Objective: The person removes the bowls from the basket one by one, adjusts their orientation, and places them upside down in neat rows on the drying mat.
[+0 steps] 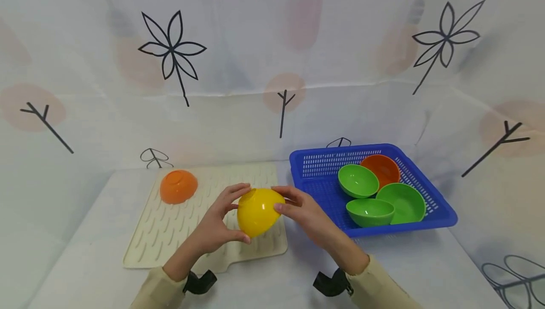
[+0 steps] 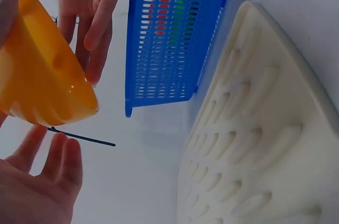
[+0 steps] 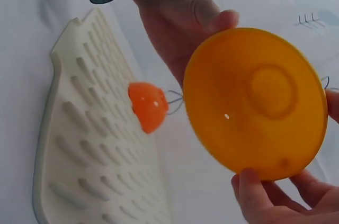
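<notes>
A yellow bowl (image 1: 259,212) is held up above the front right part of a cream ridged drying mat (image 1: 163,233), tilted on its side. My left hand (image 1: 216,226) grips it from the left, with the thumb low and the fingers at the top. On the other side my right hand (image 1: 304,212) pinches the bowl's edge between thumb and fingers. The bowl's open inside (image 3: 254,107) faces the right wrist camera. An orange bowl (image 1: 179,187) lies upside down at the mat's back left.
At the right stands a blue perforated basket (image 1: 317,190). It holds several bowls: green ones (image 1: 358,180) and an orange-red bowl (image 1: 381,169). White cloth (image 1: 238,124) with plant drawings hangs behind. Each wrist carries a black camera mount (image 1: 200,282).
</notes>
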A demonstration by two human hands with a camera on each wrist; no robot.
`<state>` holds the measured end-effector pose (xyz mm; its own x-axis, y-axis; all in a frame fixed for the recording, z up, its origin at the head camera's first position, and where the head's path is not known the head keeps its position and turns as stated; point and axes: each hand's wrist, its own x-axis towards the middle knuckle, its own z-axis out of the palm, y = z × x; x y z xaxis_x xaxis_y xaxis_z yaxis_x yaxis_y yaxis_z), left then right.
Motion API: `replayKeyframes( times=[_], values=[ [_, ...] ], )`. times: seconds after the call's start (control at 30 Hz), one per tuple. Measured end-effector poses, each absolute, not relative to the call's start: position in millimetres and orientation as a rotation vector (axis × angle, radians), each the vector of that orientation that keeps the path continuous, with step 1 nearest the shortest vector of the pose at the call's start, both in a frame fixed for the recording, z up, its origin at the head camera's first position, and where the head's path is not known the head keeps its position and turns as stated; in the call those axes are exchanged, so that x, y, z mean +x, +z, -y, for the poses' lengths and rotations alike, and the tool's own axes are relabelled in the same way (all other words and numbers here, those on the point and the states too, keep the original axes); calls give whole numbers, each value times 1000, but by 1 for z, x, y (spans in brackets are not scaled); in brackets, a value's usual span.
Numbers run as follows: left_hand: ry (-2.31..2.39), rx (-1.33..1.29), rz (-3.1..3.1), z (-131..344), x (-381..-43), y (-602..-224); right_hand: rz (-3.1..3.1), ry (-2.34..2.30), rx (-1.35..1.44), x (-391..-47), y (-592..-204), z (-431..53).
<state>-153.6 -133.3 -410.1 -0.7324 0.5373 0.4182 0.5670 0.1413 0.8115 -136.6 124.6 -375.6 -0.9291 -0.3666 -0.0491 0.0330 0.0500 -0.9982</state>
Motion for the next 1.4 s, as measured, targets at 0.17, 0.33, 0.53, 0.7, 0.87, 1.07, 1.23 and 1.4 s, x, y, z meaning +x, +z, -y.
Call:
replayKeyframes(
  times=[0.17,0.33,0.53,0.7,0.87,1.07,1.23,1.4],
  values=[
    [-1924,-1143,2367,134,-155,-411,-1926,-2014,-413,-137,-378,-125],
    [-2030,-1171,2374,135,-155,-412,-1876,-2043,-472,-137,-380,-124],
    [-1970,-1149,2400,137,-155,-410,-1919,-2040,-440,-137,-382,-123],
    [-1842,-1073,2428,139,-157,-410,-2159,-2023,-344,-134,-382,-117],
    [-1770,-986,2444,139,-158,-412,-2340,-2033,-257,-129,-386,-108],
    [-1623,-828,2493,139,-160,-418,-2526,-2026,-289,-126,-395,-94],
    [-1471,-724,2511,138,-163,-423,-2658,-1991,-326,-130,-402,-81],
    [-1388,-660,2498,138,-168,-427,-2681,-1993,-352,-138,-411,-69]
  ],
)
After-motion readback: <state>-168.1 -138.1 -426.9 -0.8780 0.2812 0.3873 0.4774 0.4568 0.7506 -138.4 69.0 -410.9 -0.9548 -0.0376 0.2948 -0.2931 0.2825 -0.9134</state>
